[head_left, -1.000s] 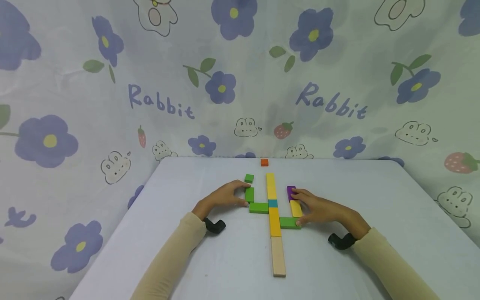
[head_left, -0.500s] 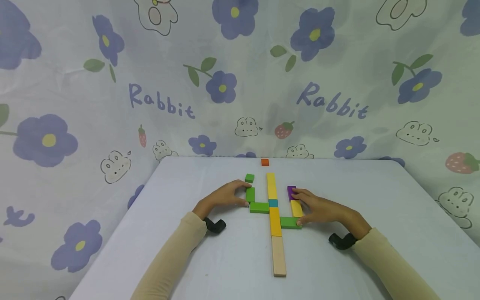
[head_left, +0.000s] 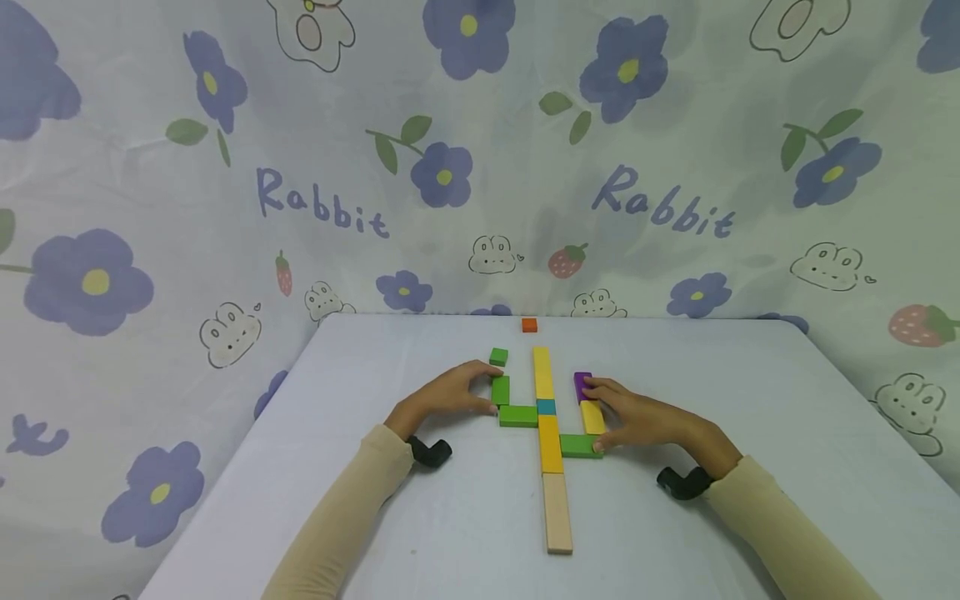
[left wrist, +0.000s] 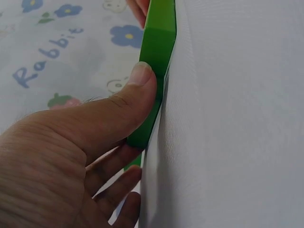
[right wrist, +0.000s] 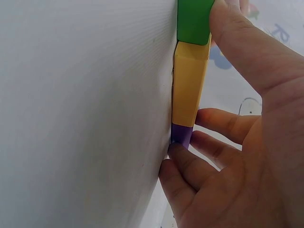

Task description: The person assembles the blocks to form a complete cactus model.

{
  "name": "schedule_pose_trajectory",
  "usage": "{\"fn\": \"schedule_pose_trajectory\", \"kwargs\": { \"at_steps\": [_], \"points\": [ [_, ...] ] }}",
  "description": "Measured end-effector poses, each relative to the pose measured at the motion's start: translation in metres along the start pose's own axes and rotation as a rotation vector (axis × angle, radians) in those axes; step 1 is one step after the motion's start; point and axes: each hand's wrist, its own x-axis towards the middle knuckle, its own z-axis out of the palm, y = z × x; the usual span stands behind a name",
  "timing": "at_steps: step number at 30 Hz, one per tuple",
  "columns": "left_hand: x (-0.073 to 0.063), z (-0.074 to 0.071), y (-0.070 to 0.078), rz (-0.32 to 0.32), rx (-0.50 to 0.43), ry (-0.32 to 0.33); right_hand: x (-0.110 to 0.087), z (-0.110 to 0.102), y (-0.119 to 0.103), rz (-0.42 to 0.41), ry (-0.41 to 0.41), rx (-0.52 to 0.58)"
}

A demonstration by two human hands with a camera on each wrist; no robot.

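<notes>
In the head view my left hand (head_left: 452,388) spans a green block (head_left: 501,391) lengthwise, index finger at its far end and thumb at its near end. The left wrist view has that thumb against the joint with a second green block (left wrist: 159,35). My right hand (head_left: 643,417) pinches a short row from its two ends. Its fingers touch the purple block (head_left: 581,385), and the thumb lies on the outer end of a green block (head_left: 579,446). Between them is a yellow block (right wrist: 189,88), flush with both neighbours in the right wrist view.
A central column runs from a yellow block (head_left: 542,372) through a small blue block (head_left: 546,407) and an orange-yellow block (head_left: 550,444) to a plain wooden block (head_left: 557,512). A small green block (head_left: 498,357) and an orange block (head_left: 529,325) lie apart on the white table (head_left: 300,500).
</notes>
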Motion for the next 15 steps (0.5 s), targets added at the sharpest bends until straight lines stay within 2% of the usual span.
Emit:
{"fn": "schedule_pose_trajectory", "kwargs": {
  "at_steps": [15],
  "points": [
    [-0.0007,-0.0002,0.0008,0.015,0.0,0.003,0.001,0.0013,0.0036,-0.007,0.001,-0.002]
  ]
}}
